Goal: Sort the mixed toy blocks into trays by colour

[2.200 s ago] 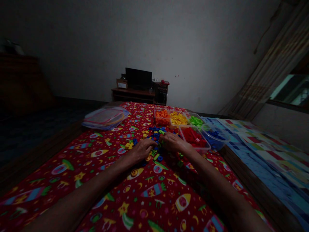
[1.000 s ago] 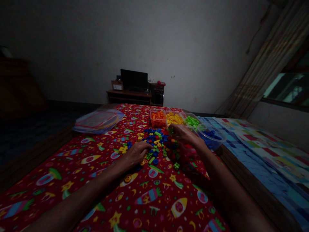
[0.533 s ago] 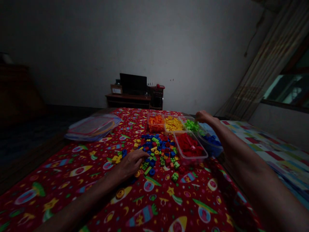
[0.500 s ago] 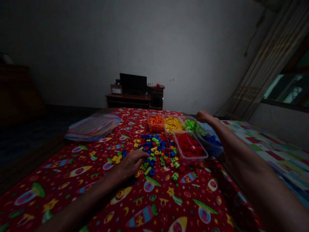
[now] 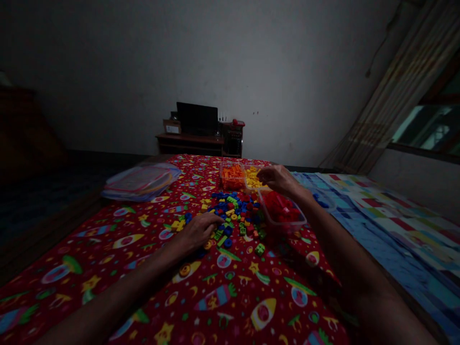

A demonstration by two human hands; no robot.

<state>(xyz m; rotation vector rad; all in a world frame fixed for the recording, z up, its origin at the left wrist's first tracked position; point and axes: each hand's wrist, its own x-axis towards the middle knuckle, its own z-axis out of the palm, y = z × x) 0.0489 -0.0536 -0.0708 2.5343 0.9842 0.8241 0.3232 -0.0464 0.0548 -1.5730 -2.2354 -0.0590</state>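
Note:
My left hand (image 5: 197, 231) rests palm down on the red patterned cloth (image 5: 151, 268), fingers curled at the near edge of a heap of mixed small plastic blocks (image 5: 235, 213); I cannot see whether it holds one. My right hand (image 5: 277, 178) hovers over the clear tubs, between the yellow tub (image 5: 252, 178) and the red tub (image 5: 282, 211), fingers bent downward. It is too dark to see anything in them. The orange tub (image 5: 232, 176) stands left of the yellow one. The arm hides the green and blue tubs.
A stack of clear tub lids (image 5: 140, 181) lies at the cloth's far left. A blue checked mat (image 5: 377, 220) covers the surface to the right. A low desk with a dark screen (image 5: 197, 120) stands against the far wall. A curtain (image 5: 402, 91) hangs at right.
My right hand has swung back left from over the green tub to above the yellow and red tubs. My left hand stays at the edge of the block heap.

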